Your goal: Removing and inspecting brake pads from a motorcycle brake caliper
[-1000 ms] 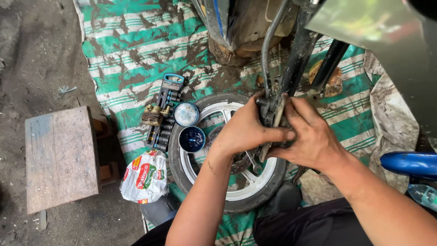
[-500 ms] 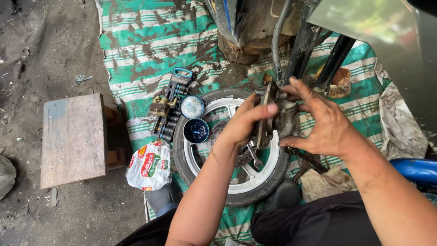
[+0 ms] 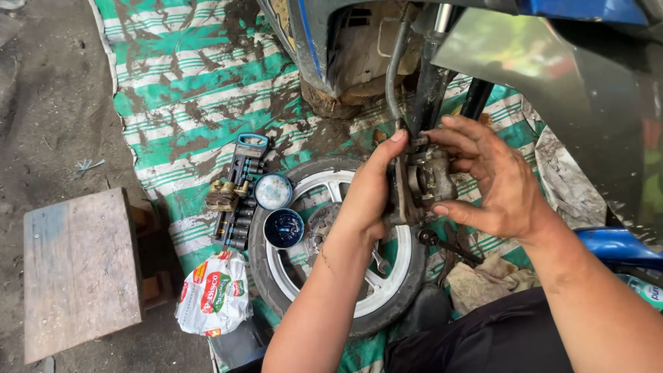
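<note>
Hands on brake caliper

Hands meet above the white-spoked black-tyred wheel (image 3: 345,276) lying flat. Left hand (image 3: 369,193), fingers curled, grips the grimy grey metal brake caliper (image 3: 423,186); right hand (image 3: 497,183), fingers spread, clasps its other side.

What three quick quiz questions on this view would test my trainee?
1. True or false: both hands grip the brake caliper.
2. What lies flat on the striped mat? A) wheel B) helmet C) chain
3. Where does the open blue tin sit?

Key:
1. True: left hand and right hand hold it.
2. A, the wheel.
3. On the wheel's tyre, beside the socket set.
</note>
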